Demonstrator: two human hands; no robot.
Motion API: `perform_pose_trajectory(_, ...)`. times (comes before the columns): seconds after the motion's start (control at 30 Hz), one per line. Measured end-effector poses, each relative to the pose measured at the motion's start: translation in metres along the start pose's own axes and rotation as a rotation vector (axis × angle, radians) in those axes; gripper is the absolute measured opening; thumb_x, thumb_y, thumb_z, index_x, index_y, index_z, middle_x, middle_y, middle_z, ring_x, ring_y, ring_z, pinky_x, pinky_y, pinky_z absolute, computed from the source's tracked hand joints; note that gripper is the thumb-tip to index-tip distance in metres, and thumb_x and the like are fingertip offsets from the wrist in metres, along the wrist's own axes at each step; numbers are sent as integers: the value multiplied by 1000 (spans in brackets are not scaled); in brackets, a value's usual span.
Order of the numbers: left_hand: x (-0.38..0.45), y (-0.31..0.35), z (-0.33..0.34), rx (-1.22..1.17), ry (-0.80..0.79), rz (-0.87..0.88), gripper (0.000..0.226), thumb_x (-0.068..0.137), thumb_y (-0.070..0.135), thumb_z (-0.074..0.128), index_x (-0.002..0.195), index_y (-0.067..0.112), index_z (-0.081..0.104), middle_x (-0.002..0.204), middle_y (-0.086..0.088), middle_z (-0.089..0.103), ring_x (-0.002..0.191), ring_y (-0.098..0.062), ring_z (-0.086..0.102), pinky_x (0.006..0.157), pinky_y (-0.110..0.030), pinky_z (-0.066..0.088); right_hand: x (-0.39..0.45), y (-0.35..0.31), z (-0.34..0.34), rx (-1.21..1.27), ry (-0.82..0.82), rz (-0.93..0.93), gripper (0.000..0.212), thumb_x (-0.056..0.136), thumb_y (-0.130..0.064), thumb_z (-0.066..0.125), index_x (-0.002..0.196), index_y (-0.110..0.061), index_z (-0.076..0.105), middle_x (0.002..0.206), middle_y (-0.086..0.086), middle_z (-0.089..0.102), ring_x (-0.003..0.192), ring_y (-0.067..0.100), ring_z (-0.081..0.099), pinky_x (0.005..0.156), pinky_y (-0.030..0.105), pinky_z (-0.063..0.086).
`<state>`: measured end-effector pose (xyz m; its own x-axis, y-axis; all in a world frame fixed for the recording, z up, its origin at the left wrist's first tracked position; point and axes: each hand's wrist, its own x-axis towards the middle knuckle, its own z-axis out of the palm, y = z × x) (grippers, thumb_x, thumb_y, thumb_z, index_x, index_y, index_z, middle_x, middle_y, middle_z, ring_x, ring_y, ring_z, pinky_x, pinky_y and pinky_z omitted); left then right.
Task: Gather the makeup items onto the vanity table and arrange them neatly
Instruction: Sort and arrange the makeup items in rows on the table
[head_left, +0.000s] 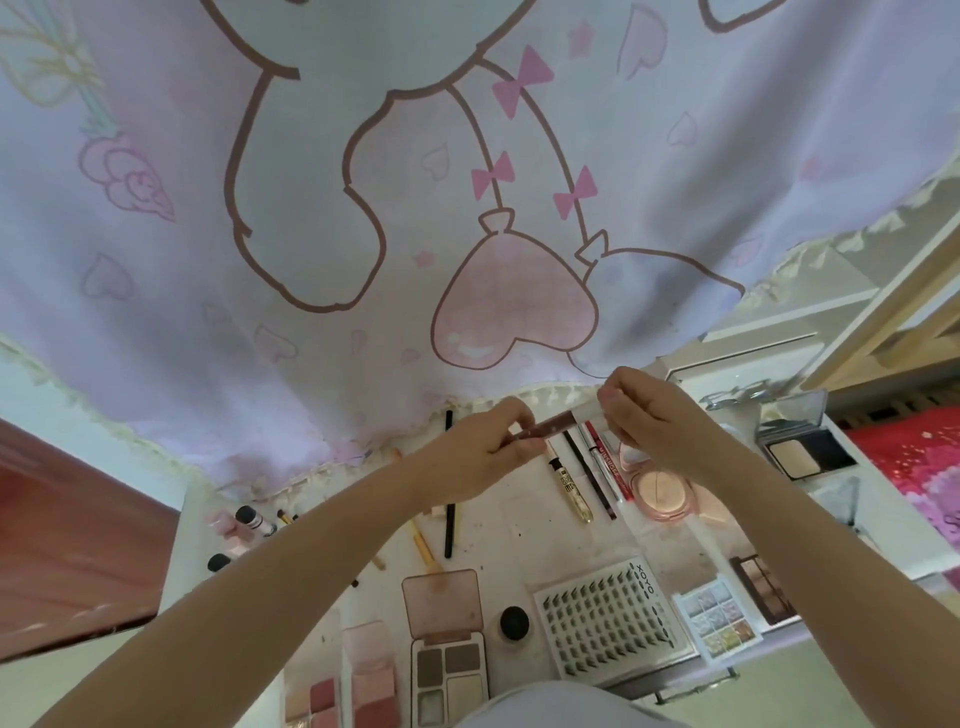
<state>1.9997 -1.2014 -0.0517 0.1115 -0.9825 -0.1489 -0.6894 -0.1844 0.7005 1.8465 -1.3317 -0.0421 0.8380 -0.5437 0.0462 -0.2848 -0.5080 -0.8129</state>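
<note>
While both forearms reach far over the white surface (524, 525), the slim brown-pink lip gloss tube (558, 422) lies roughly left-right, raised above the pencils. The left hand (485, 447) pinches its left end; the right hand (652, 415) grips its white cap end.

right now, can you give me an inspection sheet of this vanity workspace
surface: white vanity table, stained and speckled.
job's things: lip gloss tube held above the table; pencils and mascara lying in a rough row; round pink compact open; eyeshadow palette open; lash tray near the front edge.
clutter: small bottles at the left end.
hands: left hand and right hand each pinch one end of the tube.
cables: nothing seen.
surroundings: cartoon-print curtain behind; red fabric to the right.
</note>
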Motion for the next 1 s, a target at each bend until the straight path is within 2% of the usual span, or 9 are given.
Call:
perform_pose_trajectory(0.13,3,-7,-5,178,35,-58,13,95,32,39,94,19,43,64,8,45,52,-7,39,51,-18,34,8,2,0,177,-95,73,20,92,-8,44,79,-20,53,51,-11,55,42,-1,48,48,18,39)
perform_pose_trajectory(0.23,5,-11,-4,387,146,-41,24,94,34,40,102,14,53,70,10,44,61,-6,39,57,-18,30,14,4,7,346,-135,282,35,97,-26,32,74,-14,55,40,-5,53,31,7,42,35,17,30)
perform_pose_trajectory(0.33,3,-15,-5,508,274,18,30,93,35,44,105,13,61,85,0,55,75,-10,39,69,-21,29,19,4,15,129,-181,269,42,97,-27,35,60,-13,48,27,-7,40,24,3,30,32,9,27)
perform_pose_trajectory(0.47,1,-21,-6,526,278,-21,33,94,36,39,100,14,63,86,-6,62,76,-13,39,75,-28,35,17,6,22,228,-5,104,24,87,-4,52,73,-22,56,46,-13,54,39,-2,47,45,7,39)
perform_pose_trajectory(0.57,-1,-23,-5,518,285,-36,34,95,36,38,100,15,63,85,-5,63,75,-13,39,74,-26,33,17,6,23,410,-82,112,25,85,-2,55,88,-27,54,78,-5,61,53,2,61,51,13,49)
perform_pose_trajectory(0.63,-3,-25,-2,524,295,-16,34,95,37,38,102,16,64,84,-4,62,76,-12,37,71,-24,29,18,4,24,378,-180,198,10,91,-20,49,84,-24,55,67,-4,64,44,9,57,41,16,44)
perform_pose_trajectory(0.73,-3,-24,2,535,277,9,34,95,38,38,102,17,64,84,-3,62,76,-12,36,69,-23,25,19,13,25,172,-133,194,34,94,-22,43,62,-14,51,36,-6,53,29,5,40,36,14,35)
perform_pose_trajectory(0.87,0,-26,0,483,257,-12,34,95,36,37,96,14,63,80,-5,60,74,-13,36,65,-23,22,20,14,25,379,-59,96,22,84,1,55,78,-20,59,58,-7,61,47,4,57,52,12,48)
perform_pose_trajectory(1.0,2,-24,-1,409,269,-25,33,95,34,40,94,12,64,80,-6,60,75,-12,37,71,-23,31,27,14,28,382,-119,241,25,93,-23,44,75,-14,59,45,-4,56,31,8,44,38,16,39)
